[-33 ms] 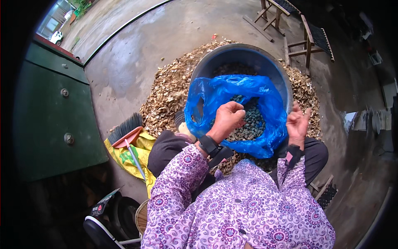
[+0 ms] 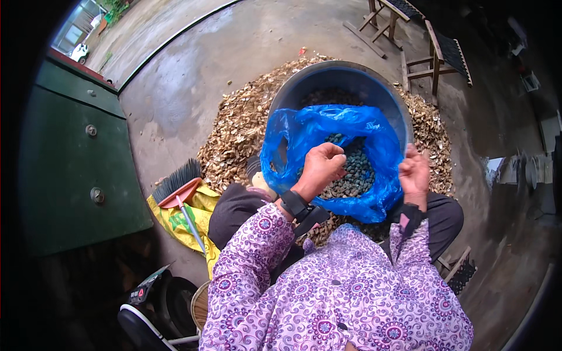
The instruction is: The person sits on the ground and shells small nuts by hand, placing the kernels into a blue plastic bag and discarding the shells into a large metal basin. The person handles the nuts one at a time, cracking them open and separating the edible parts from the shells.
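My left hand (image 2: 322,168) is over the near left part of a blue plastic bag (image 2: 281,126). Its thumb and fingers are pinched together, and anything between them is hidden. Small nut-like pieces (image 2: 354,175), tinted bluish, lie inside the bag, which sits with its mouth spread in a large round metal basin (image 2: 400,117). At the basin's right edge is my right hand (image 2: 414,172), raised with its fingers loosely curled and smeared by motion. Nothing can be made out in it.
Broken tan shells, seemingly peanut shells (image 2: 240,123), are heaped around the basin. A broom (image 2: 181,190) lies on a yellow sack (image 2: 167,213) to the left, near a green metal panel (image 2: 82,158). Wooden stools (image 2: 436,64) stand at the far right.
My right hand has shifted slightly left toward the bag, and its spread fingers have drawn in. The left hand, bag and basin have not visibly moved.
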Demonstrator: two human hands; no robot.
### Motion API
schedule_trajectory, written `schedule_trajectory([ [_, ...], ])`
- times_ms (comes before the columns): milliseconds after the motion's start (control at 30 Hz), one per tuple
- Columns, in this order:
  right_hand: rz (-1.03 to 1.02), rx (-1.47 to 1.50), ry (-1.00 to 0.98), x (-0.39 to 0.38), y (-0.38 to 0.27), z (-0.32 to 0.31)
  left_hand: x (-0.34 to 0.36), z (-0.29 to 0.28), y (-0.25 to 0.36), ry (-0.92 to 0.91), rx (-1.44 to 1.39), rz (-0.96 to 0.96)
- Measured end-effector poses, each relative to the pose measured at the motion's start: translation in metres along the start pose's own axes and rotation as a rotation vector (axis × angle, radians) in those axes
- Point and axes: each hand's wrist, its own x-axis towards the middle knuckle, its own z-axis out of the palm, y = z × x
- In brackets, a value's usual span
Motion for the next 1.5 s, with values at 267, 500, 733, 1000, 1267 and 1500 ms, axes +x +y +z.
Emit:
schedule_trajectory([
  [267,-0.204,-2.084,-0.120,0.012,0.088,-0.064,-0.008,-0.003,0.003,0.015,0.050,-0.008],
  [500,-0.143,-2.333,-0.067,0.017,0.104,-0.080,-0.015,-0.010,0.004,0.025,0.080,-0.032],
  [733,0.340,-1.771,0.138,0.018,0.091,-0.058,-0.013,-0.010,-0.002,0.014,0.146,0.004],
  [1000,0.333,-0.822,-0.022,-0.016,0.082,0.022,-0.007,0.000,-0.020,0.073,0.435,0.090],
  [1267,0.136,-0.989,-0.133,-0.027,0.091,0.043,-0.010,0.006,-0.011,-0.058,-0.101,-0.174],
  [1500,0.102,-1.118,-0.165,-0.030,0.095,0.055,-0.009,0.003,-0.014,-0.032,-0.248,-0.240],
])
